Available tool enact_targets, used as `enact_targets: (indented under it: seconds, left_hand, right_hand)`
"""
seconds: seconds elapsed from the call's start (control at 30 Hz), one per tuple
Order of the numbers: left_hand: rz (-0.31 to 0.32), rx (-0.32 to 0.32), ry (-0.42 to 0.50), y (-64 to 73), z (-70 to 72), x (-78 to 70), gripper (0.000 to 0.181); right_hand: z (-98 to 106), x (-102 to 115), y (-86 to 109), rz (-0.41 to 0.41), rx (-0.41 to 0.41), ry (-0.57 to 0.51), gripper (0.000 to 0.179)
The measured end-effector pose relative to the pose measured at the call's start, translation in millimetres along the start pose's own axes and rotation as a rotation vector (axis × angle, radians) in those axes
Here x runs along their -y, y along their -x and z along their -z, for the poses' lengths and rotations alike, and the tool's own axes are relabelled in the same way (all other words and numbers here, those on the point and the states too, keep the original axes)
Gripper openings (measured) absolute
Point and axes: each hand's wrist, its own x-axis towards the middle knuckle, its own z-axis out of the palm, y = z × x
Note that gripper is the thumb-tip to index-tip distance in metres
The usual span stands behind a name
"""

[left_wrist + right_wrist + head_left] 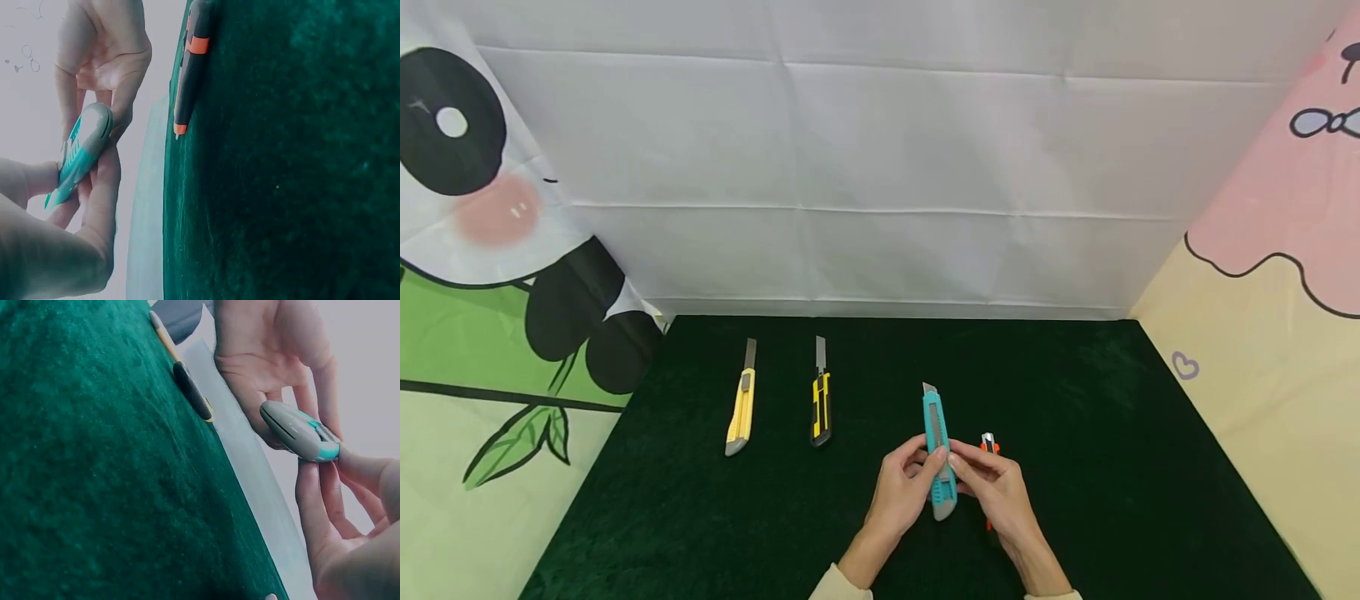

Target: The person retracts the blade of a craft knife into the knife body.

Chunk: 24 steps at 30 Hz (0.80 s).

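Both hands hold a teal utility knife (933, 417) with a grey end cap, raised over the dark green cloth, its short blade tip pointing away. My left hand (898, 492) pinches one side, thumb on the body. From the other side my right hand (1002, 493) pinches it, thumb beside the slider track. In the left wrist view the grey end of the teal knife (94, 128) faces the camera; the same end shows in the right wrist view. An orange-and-black utility knife (194, 69) lies on the cloth, partly hidden behind the right hand in the head view.
A yellow utility knife (742, 404) and a black-and-yellow utility knife (821, 404) lie to the left on the cloth (1075, 433), blades extended and pointing away. A white fabric wall (880, 167) rises behind, with printed fabric at both sides.
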Motion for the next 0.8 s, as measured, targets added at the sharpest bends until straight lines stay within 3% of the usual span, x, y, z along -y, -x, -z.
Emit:
enact_targets:
  seconds: [0.37,0.6,0.8]
  left_hand:
    - [-0.047,0.005,-0.033,2.7,0.0,-3.8,0.044]
    - [-0.062,0.065,-0.006,2.4,2.6,-2.0,0.045]
    - [-0.093,0.087,-0.041,2.2,3.3,-2.0,0.044]
  right_hand:
    - [-1.9,2.2,1.5,-0.029,-0.017,-0.016,0.035]
    - [-0.7,3.2,2.3,-0.036,-0.028,-0.009,0.037]
    - [0.8,5.2,1.2,-0.032,-0.011,-0.024,0.037]
